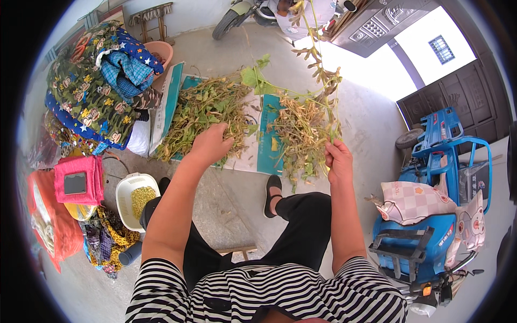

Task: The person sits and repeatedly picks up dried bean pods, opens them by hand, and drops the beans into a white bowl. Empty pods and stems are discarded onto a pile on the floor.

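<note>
My right hand (pixel 339 159) grips the lower end of a long soybean stalk (pixel 321 74), which stands up with brown pods and a few green leaves along it. My left hand (pixel 212 143) is at the near edge of a heap of green and brown bean plants (pixel 202 107). Its fingers are curled, and whether anything is between them is hidden. Just left of my right hand lies a second heap of drier stalks and pods (pixel 303 125). Both heaps lie on a teal and white printed sheet (pixel 264 149) on the floor.
By my left leg stands a white plastic basin (pixel 123 196) of shelled beans (pixel 142 200). A phone (pixel 75 183) lies on pink cloth (pixel 97 173). Patterned bedding (pixel 80 84) is piled at left. A blue cargo tricycle (pixel 416 238) stands at right, a motorbike (pixel 238 14) at the back.
</note>
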Demonstrator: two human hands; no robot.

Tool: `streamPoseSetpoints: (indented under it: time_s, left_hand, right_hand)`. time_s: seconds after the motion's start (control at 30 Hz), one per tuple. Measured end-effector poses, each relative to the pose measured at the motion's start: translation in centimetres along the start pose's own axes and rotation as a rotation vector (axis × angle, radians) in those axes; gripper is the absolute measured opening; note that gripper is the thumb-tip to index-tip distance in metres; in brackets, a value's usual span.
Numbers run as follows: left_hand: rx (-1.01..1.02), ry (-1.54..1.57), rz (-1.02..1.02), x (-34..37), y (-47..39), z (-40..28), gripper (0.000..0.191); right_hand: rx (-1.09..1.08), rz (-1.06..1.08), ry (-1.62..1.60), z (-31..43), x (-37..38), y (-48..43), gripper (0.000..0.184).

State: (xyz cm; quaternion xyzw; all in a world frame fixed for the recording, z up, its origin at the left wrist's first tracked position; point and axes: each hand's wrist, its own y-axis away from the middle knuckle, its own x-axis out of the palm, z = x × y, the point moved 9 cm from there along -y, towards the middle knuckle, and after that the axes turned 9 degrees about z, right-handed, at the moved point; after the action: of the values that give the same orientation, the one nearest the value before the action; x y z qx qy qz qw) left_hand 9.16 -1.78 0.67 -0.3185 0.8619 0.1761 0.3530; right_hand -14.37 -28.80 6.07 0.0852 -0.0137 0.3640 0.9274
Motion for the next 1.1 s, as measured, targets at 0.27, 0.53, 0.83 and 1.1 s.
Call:
streamPoseSetpoints:
  time_s: [0.27,0.53,0.83,1.1]
  left_hand:
    - [0.064,0.632,-0.154,1.3,-3.2,-1.4,0.057]
    - [-0.019,0.993,-0.02,4.1,-4.1,-1.6,0.021]
    - [-0.165,0.957,0.073,2.7,-2.6,0.3,0.024]
    - [-0.165,1.154,-0.008,2.5,-2.5,0.8,0.04]
  right_hand:
    - [-0.01,0.058,-0.034,0.9,0.8,1.8,0.017]
    - [0.137,0.138,-0.195,-2.6,3.8,2.6,0.013]
    - [-0.019,0.02,-0.5,-1.3,5.3,-7.5,0.013]
    - [0.086,0.099,-0.369,-6.0,4.8,-10.3,0.005]
